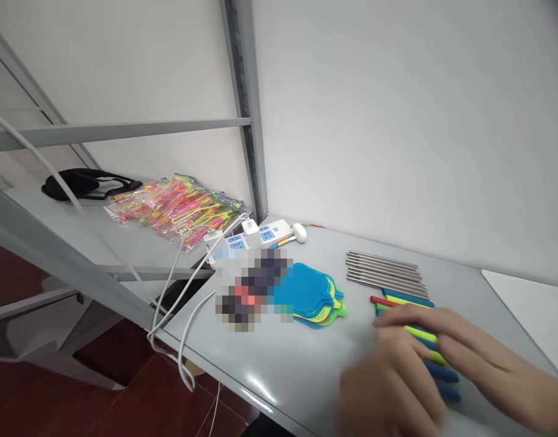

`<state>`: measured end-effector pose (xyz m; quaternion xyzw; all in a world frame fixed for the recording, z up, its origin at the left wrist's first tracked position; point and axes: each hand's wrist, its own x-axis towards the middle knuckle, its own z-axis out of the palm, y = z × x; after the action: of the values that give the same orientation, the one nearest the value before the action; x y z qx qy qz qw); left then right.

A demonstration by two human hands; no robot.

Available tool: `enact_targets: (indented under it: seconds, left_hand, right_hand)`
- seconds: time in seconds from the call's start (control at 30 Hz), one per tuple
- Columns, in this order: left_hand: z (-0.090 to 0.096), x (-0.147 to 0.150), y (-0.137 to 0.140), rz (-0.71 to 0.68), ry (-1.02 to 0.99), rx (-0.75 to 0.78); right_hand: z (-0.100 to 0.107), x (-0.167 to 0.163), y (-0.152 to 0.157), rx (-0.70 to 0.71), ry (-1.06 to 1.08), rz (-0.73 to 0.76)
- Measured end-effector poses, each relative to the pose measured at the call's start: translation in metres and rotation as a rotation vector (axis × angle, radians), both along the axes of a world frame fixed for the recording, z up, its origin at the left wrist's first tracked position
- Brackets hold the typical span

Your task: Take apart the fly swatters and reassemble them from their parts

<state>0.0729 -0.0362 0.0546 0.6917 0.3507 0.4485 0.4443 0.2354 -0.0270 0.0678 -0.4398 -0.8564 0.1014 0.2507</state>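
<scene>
A row of coloured foam-like handles (421,332), blue, yellow, green and red, lies on the grey table under my hands. My right hand (483,358) reaches in from the right, fingers stretched out across the handles; its fingertips are close to the red handle (382,301). My left hand (390,385) is curled in front of it, overlapping the handles' near end. Motion smears its fingers, so what it holds, if anything, is hidden. Beyond the handles several metal rods (384,273) lie side by side. Left of them is a stack of perforated fly swatter heads (311,292), blue on top.
A white power strip (275,230) with plugs and cables stands at the back, beside a small white case (299,232). A pixelated patch hides something left of the swatter heads. Bagged colourful items (178,206) and a black strapped object (85,183) lie on the left shelf.
</scene>
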Motion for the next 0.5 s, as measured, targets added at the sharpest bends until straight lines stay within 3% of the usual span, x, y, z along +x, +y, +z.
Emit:
enact_targets:
  seconds: [0.1,0.17,0.23,0.3,0.37,0.5]
  left_hand:
    - [0.023,0.02,0.028,0.097,-0.184,-0.068]
    - [0.03,0.029,0.049,0.137,-0.72,-0.317]
    - [0.028,0.034,0.067,0.213,-0.912,-0.473]
    - [0.02,0.034,0.078,0.338,-0.785,-0.451]
    - [0.007,0.031,0.082,0.349,-0.544,-0.297]
    - [-0.029,0.037,0.07,0.062,-0.104,0.249]
  right_hand:
    - [-0.001,0.011,-0.021,-0.172,0.065,-0.135]
    - [0.0,0.018,-0.018,-0.316,0.111,-0.269]
    - [0.0,0.032,-0.003,-0.339,0.149,-0.358]
    - [-0.005,0.053,0.023,-0.301,0.126,-0.445]
    - [-0.015,0.078,0.055,-0.24,0.05,-0.484]
    - [-0.04,0.112,0.115,-0.17,-0.05,-0.438]
